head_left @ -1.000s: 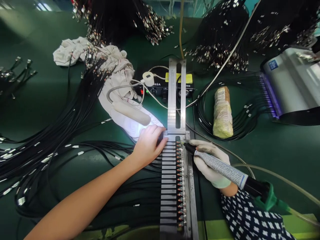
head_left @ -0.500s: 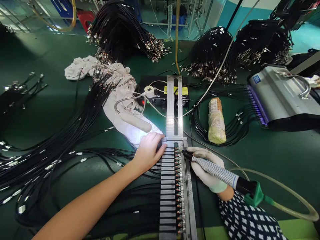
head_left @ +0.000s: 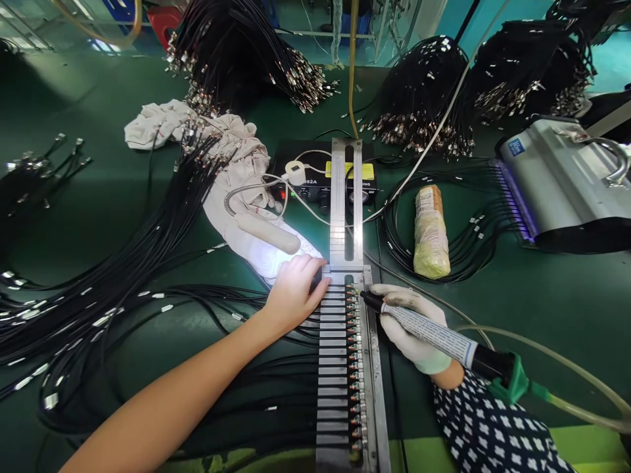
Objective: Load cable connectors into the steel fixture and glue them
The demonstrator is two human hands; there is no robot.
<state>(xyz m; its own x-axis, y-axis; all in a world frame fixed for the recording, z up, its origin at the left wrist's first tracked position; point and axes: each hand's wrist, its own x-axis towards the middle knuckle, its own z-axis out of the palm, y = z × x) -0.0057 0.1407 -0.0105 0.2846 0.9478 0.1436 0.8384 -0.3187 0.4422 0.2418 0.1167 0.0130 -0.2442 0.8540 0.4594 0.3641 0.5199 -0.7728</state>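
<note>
Head view: left hand (head_left: 294,293), fingers narrow, steadies the fixture (head_left: 338,197); at 3 o'clock right hand (head_left: 414,345) grips the dispenser pen (head_left: 430,332), whose tip could slip and smear neighbour connectors (head_left: 351,328).

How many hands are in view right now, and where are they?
2. The left hand, bare, rests on the slotted metal fixture. The right hand, in a white glove, holds a pen with its tip at the connector row.

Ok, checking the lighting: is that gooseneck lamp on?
On: the lamp throws a bright white patch on the cloth and the left hand.
</note>
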